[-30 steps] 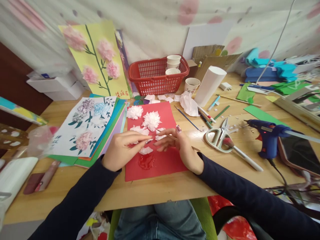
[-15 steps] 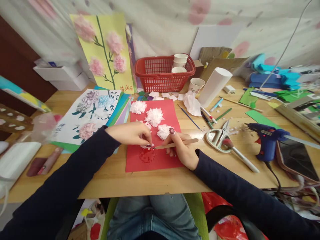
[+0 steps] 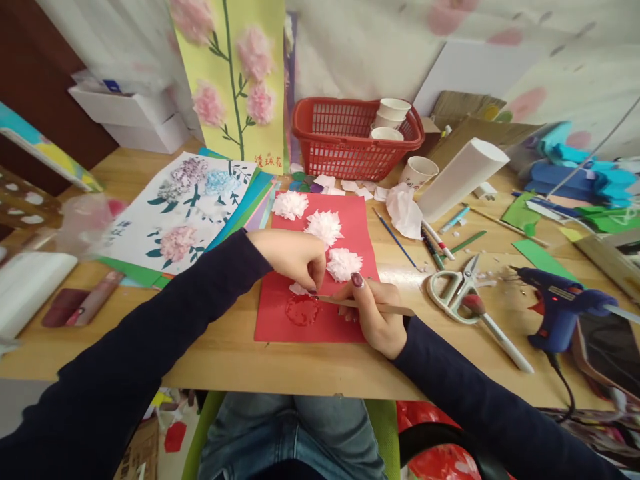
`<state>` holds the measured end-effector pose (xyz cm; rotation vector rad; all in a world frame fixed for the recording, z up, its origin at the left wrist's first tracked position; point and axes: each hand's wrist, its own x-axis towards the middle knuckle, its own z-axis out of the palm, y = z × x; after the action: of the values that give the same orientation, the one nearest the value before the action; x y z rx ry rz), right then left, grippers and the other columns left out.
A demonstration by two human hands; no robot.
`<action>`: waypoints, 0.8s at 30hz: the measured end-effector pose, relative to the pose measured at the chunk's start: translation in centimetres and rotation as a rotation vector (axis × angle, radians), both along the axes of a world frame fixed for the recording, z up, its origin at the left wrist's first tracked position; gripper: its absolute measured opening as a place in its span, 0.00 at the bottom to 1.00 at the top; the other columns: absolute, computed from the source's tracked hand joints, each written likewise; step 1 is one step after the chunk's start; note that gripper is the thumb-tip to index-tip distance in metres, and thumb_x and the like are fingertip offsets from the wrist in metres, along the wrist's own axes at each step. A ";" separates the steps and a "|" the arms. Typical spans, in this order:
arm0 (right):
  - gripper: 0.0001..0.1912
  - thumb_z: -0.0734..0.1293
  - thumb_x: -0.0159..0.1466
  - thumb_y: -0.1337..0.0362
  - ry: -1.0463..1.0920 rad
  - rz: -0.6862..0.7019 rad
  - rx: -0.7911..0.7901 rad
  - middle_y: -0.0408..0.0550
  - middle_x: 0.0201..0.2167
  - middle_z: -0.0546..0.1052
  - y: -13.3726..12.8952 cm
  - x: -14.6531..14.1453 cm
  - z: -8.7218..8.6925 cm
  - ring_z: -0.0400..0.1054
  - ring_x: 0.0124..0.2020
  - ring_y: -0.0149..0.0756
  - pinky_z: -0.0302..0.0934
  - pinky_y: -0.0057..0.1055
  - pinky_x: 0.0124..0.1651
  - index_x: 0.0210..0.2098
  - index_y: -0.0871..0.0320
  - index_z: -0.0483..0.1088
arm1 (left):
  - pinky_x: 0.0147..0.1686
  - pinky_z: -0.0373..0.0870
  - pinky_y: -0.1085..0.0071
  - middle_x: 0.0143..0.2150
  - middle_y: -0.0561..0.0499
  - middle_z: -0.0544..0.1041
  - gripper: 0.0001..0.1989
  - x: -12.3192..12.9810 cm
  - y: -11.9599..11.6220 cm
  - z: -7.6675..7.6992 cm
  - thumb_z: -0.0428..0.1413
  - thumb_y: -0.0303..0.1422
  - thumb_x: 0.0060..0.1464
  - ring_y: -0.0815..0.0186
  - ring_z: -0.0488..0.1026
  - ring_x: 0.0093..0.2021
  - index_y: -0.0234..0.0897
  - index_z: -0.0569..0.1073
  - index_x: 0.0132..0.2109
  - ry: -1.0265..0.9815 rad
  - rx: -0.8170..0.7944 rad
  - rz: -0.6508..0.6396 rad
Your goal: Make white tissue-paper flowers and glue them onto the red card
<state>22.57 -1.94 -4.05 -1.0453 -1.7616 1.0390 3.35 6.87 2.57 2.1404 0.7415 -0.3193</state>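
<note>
A sheet of red paper (image 3: 270, 327) lies on the table, bearing several white crumpled-paper flowers (image 3: 323, 228) and a shiny wet ring of glue (image 3: 302, 311) near its front edge. Above that ring, my left hand (image 3: 300, 260) is pinched closed, with a small piece of white tissue paper (image 3: 299, 289) at its fingertips. From the right, my right hand (image 3: 376, 310) holds a thin wooden stick (image 3: 395, 309) between thumb and fingers. The stick's tip meets the left fingertips, and whether it touches the tissue cannot be made out.
Right of the red paper lie scissors (image 3: 457, 290), a blue glue gun (image 3: 555, 307) and several pens. Behind stand a red basket (image 3: 350, 150) with paper cups, another paper cup (image 3: 419, 175) and a white roll (image 3: 463, 180). A flower picture (image 3: 145, 220) rests on coloured sheets at left.
The view has shifted, so the table's contents sit differently in the frame. Both hands stay together over the glue ring, the stick still in the right hand.
</note>
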 end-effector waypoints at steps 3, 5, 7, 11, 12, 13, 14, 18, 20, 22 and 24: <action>0.28 0.54 0.73 0.52 -0.067 0.010 0.020 0.45 0.17 0.73 0.0 0.1 0.0 0.66 0.17 0.30 0.61 0.28 0.23 0.28 0.59 0.78 | 0.28 0.66 0.76 0.24 0.54 0.81 0.10 0.3 0.0 0.3 0.58 0.21 0.48 0.68 0.75 0.27 0.37 0.83 0.32 0.006 0.018 0.015; 0.28 0.54 0.73 0.53 -0.092 0.017 0.025 0.45 0.18 0.73 0.0 0.2 -0.1 0.66 0.18 0.31 0.61 0.29 0.24 0.29 0.58 0.78 | 0.30 0.67 0.74 0.25 0.53 0.81 0.11 0.4 0.0 0.4 0.57 0.19 0.47 0.67 0.75 0.27 0.36 0.83 0.32 0.002 0.036 0.025; 0.28 0.54 0.73 0.52 -0.097 0.014 0.022 0.45 0.17 0.73 0.0 0.2 -0.2 0.66 0.18 0.31 0.61 0.29 0.24 0.28 0.58 0.77 | 0.30 0.67 0.74 0.25 0.53 0.81 0.11 0.5 0.0 0.5 0.58 0.19 0.47 0.66 0.75 0.28 0.35 0.83 0.32 0.003 0.051 0.028; 0.28 0.54 0.73 0.52 -0.087 -0.002 0.013 0.46 0.18 0.74 0.0 0.1 -0.1 0.66 0.17 0.31 0.62 0.30 0.24 0.27 0.58 0.76 | 0.28 0.66 0.75 0.26 0.53 0.82 0.09 0.6 0.3 0.4 0.58 0.21 0.48 0.68 0.75 0.28 0.36 0.83 0.31 0.043 0.055 0.009; 0.28 0.55 0.73 0.52 -0.089 -0.007 0.009 0.46 0.18 0.74 0.0 0.1 0.0 0.66 0.17 0.31 0.62 0.30 0.25 0.27 0.58 0.76 | 0.28 0.65 0.76 0.26 0.53 0.82 0.10 0.6 0.4 0.4 0.58 0.21 0.48 0.68 0.75 0.28 0.36 0.83 0.32 0.042 0.056 0.006; 0.28 0.55 0.73 0.52 -0.092 -0.013 0.005 0.46 0.18 0.74 0.0 0.1 0.0 0.67 0.18 0.32 0.62 0.30 0.25 0.28 0.58 0.77 | 0.28 0.65 0.76 0.27 0.53 0.82 0.10 0.6 0.4 0.3 0.58 0.22 0.49 0.68 0.75 0.28 0.36 0.83 0.32 0.040 0.056 0.000; 0.27 0.55 0.73 0.52 -0.096 -0.017 0.001 0.46 0.18 0.74 0.0 0.1 0.1 0.67 0.18 0.32 0.62 0.30 0.25 0.28 0.58 0.77 | 0.28 0.65 0.76 0.27 0.53 0.82 0.10 0.6 0.4 0.3 0.58 0.22 0.48 0.68 0.75 0.28 0.36 0.83 0.33 0.040 0.059 -0.003; 0.27 0.55 0.73 0.52 -0.108 -0.018 -0.009 0.46 0.19 0.74 0.1 0.1 0.0 0.67 0.18 0.32 0.62 0.30 0.25 0.28 0.58 0.77 | 0.27 0.64 0.75 0.27 0.53 0.83 0.10 0.8 0.3 0.4 0.58 0.21 0.48 0.68 0.74 0.28 0.36 0.83 0.33 0.053 0.088 -0.007; 0.28 0.55 0.73 0.51 -0.122 -0.015 -0.012 0.46 0.18 0.73 0.1 0.1 -0.1 0.67 0.19 0.32 0.62 0.30 0.25 0.28 0.58 0.76 | 0.27 0.63 0.76 0.27 0.53 0.83 0.10 0.8 0.3 0.3 0.58 0.21 0.48 0.68 0.74 0.27 0.37 0.83 0.33 0.058 0.095 -0.006; 0.28 0.55 0.73 0.51 -0.140 -0.013 -0.005 0.45 0.18 0.73 0.1 0.1 -0.2 0.67 0.19 0.33 0.62 0.30 0.25 0.28 0.58 0.77 | 0.26 0.63 0.76 0.27 0.53 0.82 0.10 0.8 0.2 0.3 0.59 0.22 0.48 0.69 0.74 0.27 0.38 0.84 0.33 0.056 0.098 -0.001; 0.27 0.55 0.73 0.52 -0.160 -0.004 0.009 0.45 0.19 0.73 0.1 0.1 -0.3 0.68 0.20 0.33 0.61 0.30 0.25 0.29 0.57 0.77 | 0.26 0.62 0.76 0.27 0.54 0.82 0.10 0.8 0.2 0.3 0.58 0.22 0.48 0.69 0.73 0.26 0.38 0.83 0.33 0.055 0.104 0.003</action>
<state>22.67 -1.86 -4.32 -1.1527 -1.8884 0.9663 4.18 7.05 2.85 2.2361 0.8079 -0.3456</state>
